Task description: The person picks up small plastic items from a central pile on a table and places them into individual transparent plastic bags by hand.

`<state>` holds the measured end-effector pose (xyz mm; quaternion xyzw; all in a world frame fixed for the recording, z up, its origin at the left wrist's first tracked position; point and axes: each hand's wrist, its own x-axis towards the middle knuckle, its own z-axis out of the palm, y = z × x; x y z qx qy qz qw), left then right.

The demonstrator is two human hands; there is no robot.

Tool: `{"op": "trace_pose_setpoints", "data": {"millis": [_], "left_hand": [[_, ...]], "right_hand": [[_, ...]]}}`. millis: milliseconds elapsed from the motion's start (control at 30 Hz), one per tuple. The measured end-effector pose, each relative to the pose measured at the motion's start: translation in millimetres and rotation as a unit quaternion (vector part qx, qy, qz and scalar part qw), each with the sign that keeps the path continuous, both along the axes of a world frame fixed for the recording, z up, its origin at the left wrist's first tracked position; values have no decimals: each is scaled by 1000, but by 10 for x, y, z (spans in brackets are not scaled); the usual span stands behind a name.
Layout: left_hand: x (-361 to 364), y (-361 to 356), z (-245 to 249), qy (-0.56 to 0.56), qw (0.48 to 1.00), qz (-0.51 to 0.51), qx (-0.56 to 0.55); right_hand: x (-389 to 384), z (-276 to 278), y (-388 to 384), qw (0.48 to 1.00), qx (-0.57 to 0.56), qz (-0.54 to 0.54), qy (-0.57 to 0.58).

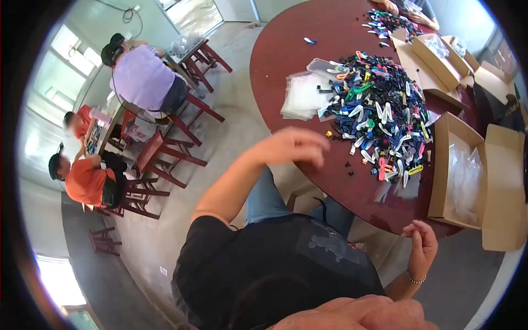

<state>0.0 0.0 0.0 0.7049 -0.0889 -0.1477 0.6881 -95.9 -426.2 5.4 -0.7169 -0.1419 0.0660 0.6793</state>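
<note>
My left hand (291,146) hovers over the near left edge of the dark red table (275,49), slightly blurred, with its fingers loosely bent and apart and nothing visible in them. To its right lies a large heap of small hair clips (379,110), mostly black and dark blue with white, pink, yellow and green ones. Clear plastic bags (305,94) are stacked flat against the heap's left side. At the table's front right edge, my right hand (422,242) is raised below the cardboard box, fingers half curled and thumb apart, holding nothing that I can see.
An open cardboard box (440,192) with clear bags inside stands at the right. Another box (437,60) sits behind it. Across the table, another person's hands (391,6) are near a smaller clip pile. Several people sit at the left, among red wooden stools (157,151).
</note>
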Motion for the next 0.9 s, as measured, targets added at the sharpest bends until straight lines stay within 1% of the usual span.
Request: {"op": "trace_pose_setpoints", "data": {"millis": [33, 67, 100, 133, 167, 200, 233, 267, 300, 367, 433, 467, 500, 567, 600, 667, 700, 767, 833, 900], "left_hand": [[4, 0, -3, -5, 1000, 8, -1], [254, 17, -178, -118, 981, 109, 107], [224, 95, -183, -161, 941, 181, 235], [405, 155, -281, -251, 901, 205, 288], [589, 234, -420, -335, 849, 227, 339], [790, 303, -566, -335, 847, 234, 340], [976, 373, -717, -361, 820, 239, 375], [1131, 419, -802, -385, 791, 242, 409], [1237, 434, -834, -382, 791, 245, 410], [1476, 437, -844, -361, 781, 255, 442], [1722, 421, -890, -366, 773, 249, 454], [1804, 411, -941, -368, 765, 243, 469], [1837, 403, -972, -367, 767, 243, 466], [1890, 427, -1021, -344, 760, 221, 505], [1910, 469, -1036, -345, 762, 218, 503], [1922, 589, -1050, -381, 788, 216, 431], [1874, 592, -1024, -382, 791, 208, 430], [1710, 539, -928, -379, 786, 257, 416], [1631, 483, -941, -377, 785, 257, 419], [1500, 362, -955, -376, 760, 290, 444]], "right_hand": [[85, -22, -1, 1000, -9, -24, -16], [172, -49, 5, 998, -16, -47, -32], [37, -30, 111, 999, -15, -39, -14], [91, -50, 177, 999, -22, -45, -7], [143, -65, 248, 998, -29, -51, 2], [213, -72, 323, 998, -44, -44, 15], [284, -136, 368, 998, -45, -38, 14], [348, -228, 419, 995, -91, -13, -34], [397, -275, 461, 987, -137, 11, -82], [465, -262, 611, 988, -131, 18, -81], [533, -327, 665, 979, -161, 21, -120], [564, -348, 674, 978, -168, 25, -120], [581, -356, 677, 978, -172, 25, -119], [597, -377, 673, 980, -163, 9, -114], [594, -406, 652, 980, -164, 5, -112], [570, -461, 583, 982, -160, -31, -95], [557, -464, 552, 982, -160, -39, -90], [535, -456, 474, 980, -182, -31, -77], [536, -489, 438, 978, -190, -47, -75], [522, -498, 511, 976, -197, -61, -71]]}}
